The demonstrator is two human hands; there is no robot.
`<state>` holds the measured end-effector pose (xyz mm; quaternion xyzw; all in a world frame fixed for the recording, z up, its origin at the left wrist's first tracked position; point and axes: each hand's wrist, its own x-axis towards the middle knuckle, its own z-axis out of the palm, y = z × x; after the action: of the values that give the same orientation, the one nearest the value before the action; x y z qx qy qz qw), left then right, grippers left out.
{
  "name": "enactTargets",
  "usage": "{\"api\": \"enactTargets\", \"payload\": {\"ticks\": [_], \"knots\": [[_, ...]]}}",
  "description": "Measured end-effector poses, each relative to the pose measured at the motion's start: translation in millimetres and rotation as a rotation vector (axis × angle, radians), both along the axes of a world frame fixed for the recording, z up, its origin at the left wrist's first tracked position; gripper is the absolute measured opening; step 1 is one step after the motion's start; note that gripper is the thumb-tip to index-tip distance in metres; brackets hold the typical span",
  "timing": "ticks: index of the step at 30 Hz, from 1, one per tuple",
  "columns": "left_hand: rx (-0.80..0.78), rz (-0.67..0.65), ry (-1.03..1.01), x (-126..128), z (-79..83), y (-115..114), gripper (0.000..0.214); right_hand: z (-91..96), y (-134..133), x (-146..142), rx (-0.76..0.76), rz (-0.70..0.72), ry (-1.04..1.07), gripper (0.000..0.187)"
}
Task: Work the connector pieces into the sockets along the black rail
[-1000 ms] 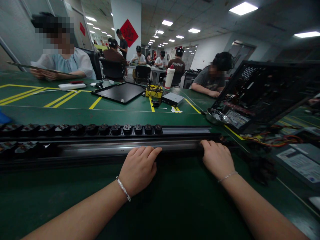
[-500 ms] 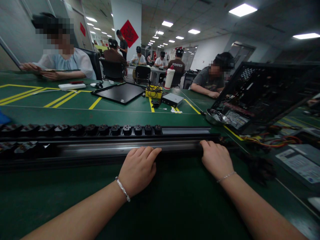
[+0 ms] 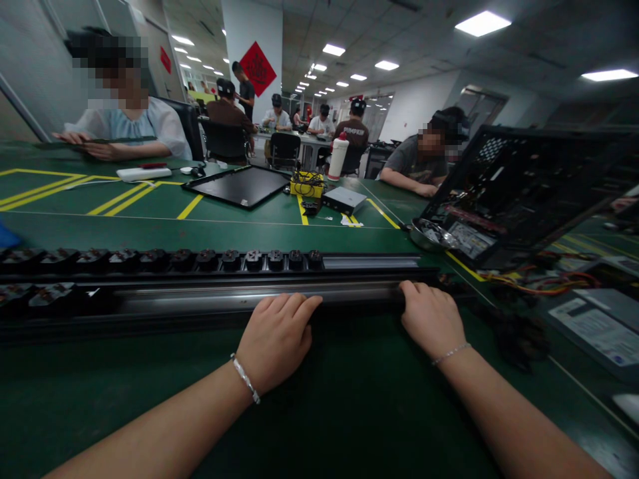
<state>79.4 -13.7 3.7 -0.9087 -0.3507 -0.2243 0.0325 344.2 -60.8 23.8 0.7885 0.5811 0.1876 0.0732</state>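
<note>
A long black metal rail (image 3: 190, 297) lies across the table before me, its inside channel shiny and grey. My left hand (image 3: 277, 342) is closed over its front edge near the middle, the thumb underneath. Closer to the rail's right end, my right hand (image 3: 432, 320) grips the same edge with curled fingers. Both hands' fingertips are partly hidden. Black socket modules (image 3: 56, 294) sit in the left part of this rail. Parallel behind it is a second rail (image 3: 372, 263), holding a row of several socket modules (image 3: 206, 259), with a bare grey strip at its right.
An opened computer case (image 3: 532, 186) leans at the right, beside a metal bowl (image 3: 433, 234) of small parts. Cables and a power supply unit (image 3: 596, 326) lie nearer. Beyond the rails are a flat black panel (image 3: 242, 185) and a yellow box (image 3: 306, 186). Co-workers sit across the table.
Both of my hands keep their hold on the near rail, with no clear movement. Across the table at the left, a co-worker's hands and the flat item in them have shifted slightly.
</note>
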Motion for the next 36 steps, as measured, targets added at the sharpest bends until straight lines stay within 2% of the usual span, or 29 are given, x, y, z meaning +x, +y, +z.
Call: {"api": "enactTargets", "payload": {"ticks": [9,16,36], "knots": [[0.000,0.010,0.003,0.1,-1.6,-0.4,0.040,3.9,-2.2,-4.5,0.011,-0.014,-0.023,0.030],[0.031,0.002,-0.013,0.3,1.2,-0.9,0.039,3.6,-3.0,-1.7,0.009,-0.096,-0.005,0.031],[0.035,0.001,-0.025,0.3,0.1,-0.4,0.040,6.4,-1.5,3.6,-0.033,-0.184,0.076,0.036]]}}
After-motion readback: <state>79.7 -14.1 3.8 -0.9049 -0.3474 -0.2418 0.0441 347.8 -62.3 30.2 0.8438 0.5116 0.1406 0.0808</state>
